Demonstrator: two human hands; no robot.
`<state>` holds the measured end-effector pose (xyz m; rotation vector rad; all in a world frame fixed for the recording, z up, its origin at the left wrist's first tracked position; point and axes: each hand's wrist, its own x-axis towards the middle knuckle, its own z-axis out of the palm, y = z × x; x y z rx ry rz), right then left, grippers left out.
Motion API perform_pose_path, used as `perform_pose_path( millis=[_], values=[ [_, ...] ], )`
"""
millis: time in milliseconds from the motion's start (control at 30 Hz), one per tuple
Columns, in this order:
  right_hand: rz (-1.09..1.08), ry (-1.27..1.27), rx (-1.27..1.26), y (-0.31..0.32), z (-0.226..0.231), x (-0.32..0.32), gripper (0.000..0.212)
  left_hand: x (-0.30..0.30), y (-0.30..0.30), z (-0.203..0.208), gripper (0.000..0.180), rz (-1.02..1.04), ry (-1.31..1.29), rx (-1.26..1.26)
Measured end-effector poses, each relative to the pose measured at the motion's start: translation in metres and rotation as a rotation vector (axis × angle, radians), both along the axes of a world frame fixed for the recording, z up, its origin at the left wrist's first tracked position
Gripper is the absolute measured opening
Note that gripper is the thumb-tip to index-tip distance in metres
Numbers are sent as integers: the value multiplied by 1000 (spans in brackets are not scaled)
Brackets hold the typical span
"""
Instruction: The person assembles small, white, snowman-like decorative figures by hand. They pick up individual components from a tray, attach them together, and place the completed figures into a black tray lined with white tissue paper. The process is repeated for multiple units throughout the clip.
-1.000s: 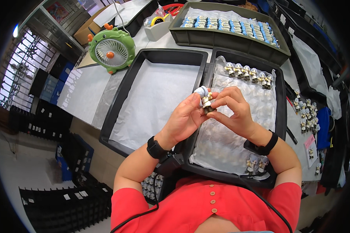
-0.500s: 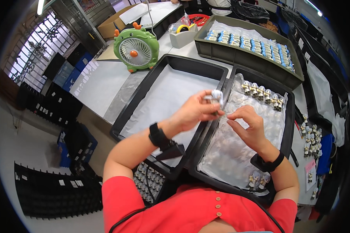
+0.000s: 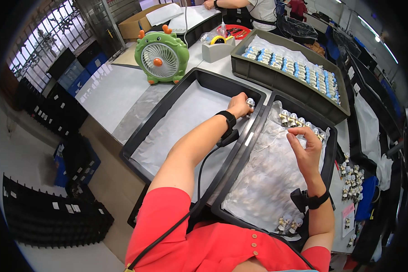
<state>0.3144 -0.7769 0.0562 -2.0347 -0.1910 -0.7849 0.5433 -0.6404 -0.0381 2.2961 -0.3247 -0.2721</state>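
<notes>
- A small white figurine (image 3: 250, 102) sits in the fingertips of the left hand (image 3: 239, 105), pinched at the far right corner of the left black tray (image 3: 167, 109), just above its white paper lining.
- The left hand is closed around that piece, wrist bent forward, with a black wristband (image 3: 227, 119) and a cable running back along the forearm.
- The right hand (image 3: 306, 147) hovers over the right black tray (image 3: 332, 149), fingers loosely curled and part open, thumb and forefinger near each other; whether anything lies between them I cannot tell.
- Just beyond the right fingertips a row of small figurines (image 3: 299, 122) stands along the far end of that tray, on crinkled clear plastic.
- A few more figurines (image 3: 289, 223) stand at the tray's near end.
- Further out, a grey bin (image 3: 240, 68) holds rows of blue and white pieces.
- A green toy-like fan (image 3: 161, 55) stands on the table to the left.
</notes>
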Motion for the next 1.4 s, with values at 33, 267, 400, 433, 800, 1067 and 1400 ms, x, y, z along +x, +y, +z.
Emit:
perform_pose_path(
  millis=[33,267,400,433,800,1067,1400],
  values=[
    [-15,1,-10,-2,2,1,8,2,1,-6,45,-10,-24,1],
    [-128,56,51,-24,-9,14,10,4,8,7,46,-58,109,2],
    [-119,207,62,-39,-39,35,15,22,7,-20,38,-173,-41,-51],
    [-107,251,72,-47,-54,45,17,24,9,-23,38,-155,-23,-25],
    [-403,512,-768,-62,-78,107,44,-68,63,89,30,-254,252,-668],
    [-101,92,-320,-30,-28,83,42,-149,79,107,42,-428,245,-826],
    [180,11,28,25,15,-4,43,-193,65,117,61,-536,90,-931]
  ],
)
